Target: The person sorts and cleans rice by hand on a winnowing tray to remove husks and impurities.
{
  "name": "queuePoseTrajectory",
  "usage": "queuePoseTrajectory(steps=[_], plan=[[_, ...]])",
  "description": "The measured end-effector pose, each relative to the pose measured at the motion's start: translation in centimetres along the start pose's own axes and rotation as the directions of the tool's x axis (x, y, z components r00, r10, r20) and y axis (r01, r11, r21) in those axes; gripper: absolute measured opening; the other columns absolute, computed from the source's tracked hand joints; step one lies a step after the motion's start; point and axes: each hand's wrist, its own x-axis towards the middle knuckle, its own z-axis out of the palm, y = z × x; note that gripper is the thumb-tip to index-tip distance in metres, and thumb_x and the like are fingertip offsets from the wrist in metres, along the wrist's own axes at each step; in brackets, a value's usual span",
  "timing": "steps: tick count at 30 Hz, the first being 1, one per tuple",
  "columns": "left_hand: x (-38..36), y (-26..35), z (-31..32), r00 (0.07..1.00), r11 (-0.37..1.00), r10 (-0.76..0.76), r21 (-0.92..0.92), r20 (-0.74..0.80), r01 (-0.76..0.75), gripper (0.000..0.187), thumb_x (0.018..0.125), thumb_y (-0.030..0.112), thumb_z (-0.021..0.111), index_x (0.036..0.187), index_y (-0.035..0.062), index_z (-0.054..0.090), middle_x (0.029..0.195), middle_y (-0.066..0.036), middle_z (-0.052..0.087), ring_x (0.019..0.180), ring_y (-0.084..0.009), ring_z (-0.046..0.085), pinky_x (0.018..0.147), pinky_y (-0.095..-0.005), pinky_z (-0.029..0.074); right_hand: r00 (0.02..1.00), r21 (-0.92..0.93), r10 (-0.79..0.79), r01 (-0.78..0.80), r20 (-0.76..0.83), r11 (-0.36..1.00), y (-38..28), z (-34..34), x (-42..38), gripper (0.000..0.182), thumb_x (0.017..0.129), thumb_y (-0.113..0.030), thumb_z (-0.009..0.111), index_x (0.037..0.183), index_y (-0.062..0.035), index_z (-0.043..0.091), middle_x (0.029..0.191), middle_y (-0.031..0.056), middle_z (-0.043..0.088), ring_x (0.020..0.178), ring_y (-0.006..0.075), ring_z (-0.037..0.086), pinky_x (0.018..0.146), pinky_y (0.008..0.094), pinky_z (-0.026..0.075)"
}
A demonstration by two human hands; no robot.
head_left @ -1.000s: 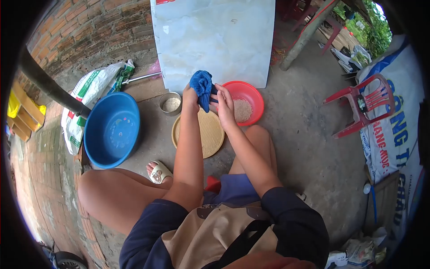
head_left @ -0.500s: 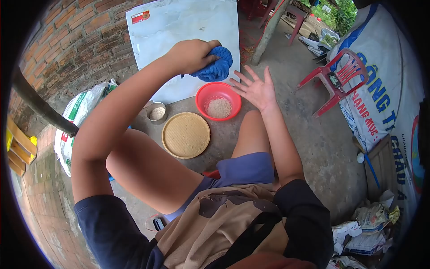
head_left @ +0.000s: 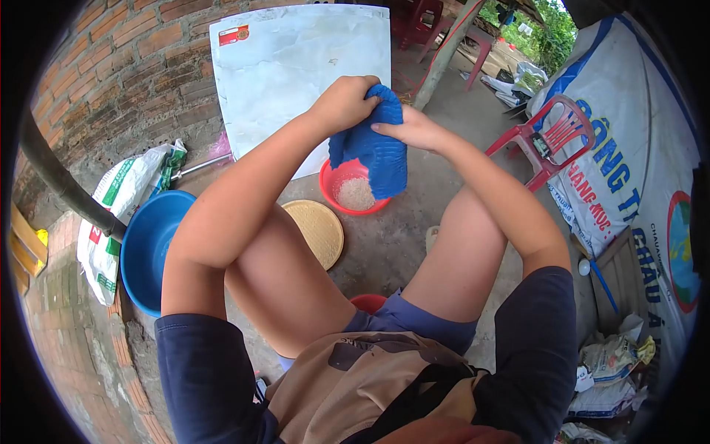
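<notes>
A blue cloth (head_left: 381, 152) hangs down in front of me, partly unfolded. My left hand (head_left: 346, 103) pinches its upper edge, thumb on the near side. On the other side my right hand (head_left: 416, 129) grips the cloth too, with the thumb on the near face and the fingers behind it. Below and partly behind the cloth stands a red plastic basin (head_left: 331, 177) with pale grains (head_left: 355, 194) in it, which look like rice. A round woven tray (head_left: 322, 229) lies on the floor near my left knee, part of it hidden by my leg.
A blue tub (head_left: 140, 255) stands by my left leg, with a white-and-green sack (head_left: 103, 251) beside it. A white board (head_left: 296, 66) leans ahead. To the right are a red plastic chair (head_left: 551, 144) and a printed tarp (head_left: 614, 133).
The bunched cloth has come open and hangs down. My right hand, spread and holding nothing before, has moved up and taken hold of it. The blue tub has come into fuller view.
</notes>
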Motion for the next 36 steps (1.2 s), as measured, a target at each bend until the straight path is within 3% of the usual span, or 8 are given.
queuePoseTrajectory(steps=[8, 14, 16, 22, 25, 27, 32, 36], plan=[[-0.5, -3.9, -3.1, 0.974, 0.972, -0.216, 0.079, -0.071, 0.221, 0.027, 0.078, 0.021, 0.061, 0.095, 0.0004, 0.062, 0.086, -0.021, 0.065, 0.081, -0.0343, 0.063, 0.073, -0.0379, 0.049, 0.963, -0.604, -0.143, 0.256, 0.230, 0.754, -1.1, -6.0, 5.1, 0.027, 0.085, -0.025, 0.060, 0.102, -0.0032, 0.062, 0.094, 0.0117, 0.067, 0.088, 0.0221, 0.062, 0.080, 0.0328, 0.046], [-1.1, -3.0, -0.7, 0.839, 0.751, -0.539, -0.405, 0.080, 0.521, 0.043, 0.086, 0.036, 0.051, 0.100, -0.0032, 0.058, 0.085, -0.018, 0.063, 0.076, -0.0236, 0.062, 0.070, -0.0347, 0.047, 0.962, 0.487, 0.241, -0.273, 0.128, 0.830, -4.2, 1.7, 9.0, 0.022, 0.089, -0.025, 0.048, 0.096, -0.0088, 0.061, 0.085, 0.0059, 0.064, 0.076, 0.0177, 0.061, 0.072, 0.0349, 0.049], [-1.9, -1.8, 1.3, 0.859, 0.865, -0.497, -0.014, 0.120, 0.502, 0.053, 0.088, 0.044, 0.045, 0.107, -0.0045, 0.053, 0.086, -0.020, 0.061, 0.082, -0.0253, 0.060, 0.073, -0.0340, 0.046, 0.958, 0.574, 0.165, -0.274, 0.235, 0.772, -2.1, 4.2, 10.7, 0.024, 0.087, -0.028, 0.048, 0.094, -0.0078, 0.060, 0.082, 0.0064, 0.062, 0.074, 0.0175, 0.059, 0.066, 0.0340, 0.050], [-2.1, -2.5, 1.6, 0.614, 0.687, -0.483, -0.166, 0.624, 0.708, 0.047, 0.094, 0.042, 0.042, 0.121, 0.0047, 0.052, 0.116, -0.012, 0.057, 0.108, -0.0222, 0.053, 0.096, -0.0340, 0.036, 0.849, -0.155, 0.334, -0.296, 0.411, 0.943, 3.0, 1.8, 12.3, 0.025, 0.079, -0.011, 0.057, 0.102, -0.0003, 0.059, 0.091, 0.0091, 0.063, 0.080, 0.0160, 0.061, 0.069, 0.0303, 0.050], [-2.3, -3.5, 2.6, 0.654, 0.843, -0.407, -0.012, 0.637, 0.537, 0.053, 0.094, 0.042, 0.040, 0.139, 0.0139, 0.035, 0.137, -0.016, 0.041, 0.128, -0.0256, 0.038, 0.106, -0.0343, 0.028, 0.739, -0.722, 0.235, 0.449, 0.631, 0.526, 5.4, -2.3, 17.3, 0.033, 0.072, -0.006, 0.058, 0.105, -0.0079, 0.062, 0.093, 0.0110, 0.065, 0.087, 0.0224, 0.062, 0.072, 0.0346, 0.049], [-2.9, -5.6, 4.4, 0.671, 0.877, -0.437, 0.118, 0.599, 0.465, 0.053, 0.094, 0.040, 0.041, 0.139, 0.0127, 0.034, 0.138, -0.019, 0.039, 0.126, -0.0322, 0.039, 0.105, -0.0370, 0.030, 0.882, -0.909, 0.218, 0.405, 0.417, 0.100, 8.7, -4.8, 21.6, 0.027, 0.071, -0.004, 0.057, 0.097, -0.0077, 0.065, 0.092, 0.0160, 0.064, 0.093, 0.0295, 0.061, 0.075, 0.0382, 0.050], [-3.8, -9.2, 6.4, 0.653, 0.881, -0.470, 0.269, 0.594, 0.390, 0.057, 0.092, 0.040, 0.043, 0.139, 0.0086, 0.032, 0.137, -0.022, 0.037, 0.123, -0.0353, 0.041, 0.103, -0.0398, 0.033, 0.887, -0.918, -0.408, -0.046, -0.219, 0.393, 14.3, -8.2, 21.1, 0.040, 0.074, 0.003, 0.055, 0.109, -0.0141, 0.056, 0.121, 0.0128, 0.052, 0.108, 0.0294, 0.054, 0.075, 0.0395, 0.051], [-4.9, -10.3, 7.3, 0.655, 0.877, -0.477, 0.359, 0.586, 0.319, 0.055, 0.093, 0.036, 0.043, 0.140, 0.0104, 0.029, 0.137, -0.025, 0.034, 0.124, -0.0369, 0.039, 0.103, -0.0418, 0.033, 0.999, -0.966, 0.029, 0.025, 0.034, 0.257, 25.5, -9.6, 17.9, 0.050, 0.082, -0.005, 0.056, 0.128, -0.0209, 0.046, 0.139, 0.0086, 0.037, 0.122, 0.0282, 0.043, 0.095, 0.0377, 0.042]])
